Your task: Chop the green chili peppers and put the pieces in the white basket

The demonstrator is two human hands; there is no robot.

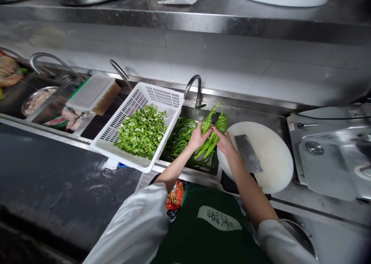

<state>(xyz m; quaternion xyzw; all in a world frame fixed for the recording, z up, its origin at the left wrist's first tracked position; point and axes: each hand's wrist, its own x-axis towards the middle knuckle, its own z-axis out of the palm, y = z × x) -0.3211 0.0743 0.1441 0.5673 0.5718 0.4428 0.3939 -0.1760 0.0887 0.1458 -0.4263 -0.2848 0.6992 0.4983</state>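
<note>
Several long green chili peppers (222, 121) are held up over a sink, bunched between my two hands. My left hand (198, 137) is closed around one side of the bunch, and my right hand (223, 139) grips the other side close beside it. In the sink below lie many more green peppers (180, 137). To the right of my hands is a round white cutting board (275, 152) with a cleaver (248, 154) lying on it. On the left a white perforated basket (101, 140) holds a heap of chopped green peppers (142, 134).
A curved faucet (193, 82) rises behind the sink. Farther left, a lidded plastic container (94, 92) rests across the sinks near raw meat (74, 119). A slicing machine (324, 152) stands at right. A steel shelf (185, 22) crosses above.
</note>
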